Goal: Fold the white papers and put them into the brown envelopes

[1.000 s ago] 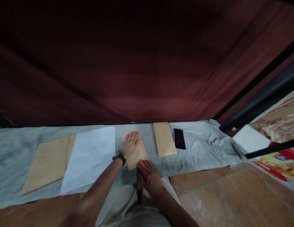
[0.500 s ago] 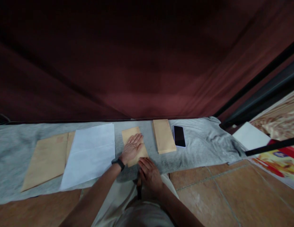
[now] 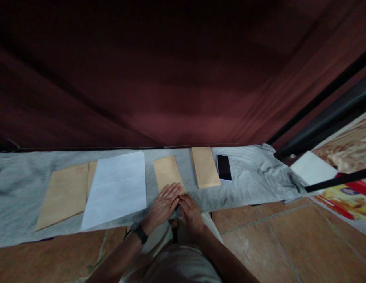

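A small brown paper envelope (image 3: 168, 171) lies on a grey cloth in front of me, its far end uncovered. My left hand (image 3: 166, 201), with a dark watch on the wrist, rests flat on the near end of it, fingers stretched out. Right beside it, my right hand (image 3: 191, 215) has its bent fingers on the near right corner of the same envelope. The two hands touch or nearly touch, and they hide the envelope's near edge. To the right lies a stack of similar brown envelopes (image 3: 205, 168).
A phone (image 3: 224, 168) lies right of the stack. On the left, white paper sheets (image 3: 118, 188) partly cover a larger brown envelope (image 3: 65, 192). The grey cloth (image 3: 253, 169) covers a narrow surface against a dark red curtain (image 3: 177, 98). Black bars (image 3: 318, 102) stand at the right.
My left hand has slid toward me along the envelope, from its middle to the near end, baring the far part. My right hand stays at the near corner, slightly shifted.
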`<state>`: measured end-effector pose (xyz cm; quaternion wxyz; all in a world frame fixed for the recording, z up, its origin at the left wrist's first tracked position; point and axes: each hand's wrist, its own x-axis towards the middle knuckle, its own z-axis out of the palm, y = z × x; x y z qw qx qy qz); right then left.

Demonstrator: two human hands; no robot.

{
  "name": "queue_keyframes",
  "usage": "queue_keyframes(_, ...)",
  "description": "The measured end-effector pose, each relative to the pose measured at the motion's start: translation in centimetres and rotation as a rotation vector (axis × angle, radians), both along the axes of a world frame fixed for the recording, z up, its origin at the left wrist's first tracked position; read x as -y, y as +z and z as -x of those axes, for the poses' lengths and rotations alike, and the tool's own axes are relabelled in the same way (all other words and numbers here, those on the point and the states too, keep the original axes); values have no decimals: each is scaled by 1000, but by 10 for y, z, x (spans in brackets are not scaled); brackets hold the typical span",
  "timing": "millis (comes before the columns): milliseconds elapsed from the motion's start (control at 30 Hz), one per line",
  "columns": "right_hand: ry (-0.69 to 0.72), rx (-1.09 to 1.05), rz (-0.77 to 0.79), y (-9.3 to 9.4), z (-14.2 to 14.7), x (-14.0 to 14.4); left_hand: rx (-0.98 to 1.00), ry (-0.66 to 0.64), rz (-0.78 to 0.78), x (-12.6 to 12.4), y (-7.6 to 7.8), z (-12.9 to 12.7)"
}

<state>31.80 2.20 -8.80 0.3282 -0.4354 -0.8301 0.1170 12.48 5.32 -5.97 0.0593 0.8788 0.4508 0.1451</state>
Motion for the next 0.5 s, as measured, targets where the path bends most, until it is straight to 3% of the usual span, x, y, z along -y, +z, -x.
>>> queue_keyframes(167, -52, -109, 15, 6, 0, -2, -6, 19, -37, 31, 1, 1)
queue_keyframes(333, 42, 70, 22, 22, 3, -4, -5, 85, -76, 50, -7, -1)
queue_keyframes(500, 13, 152, 19, 22, 0, -1, -2, 151, -83, 60, -11, -2)
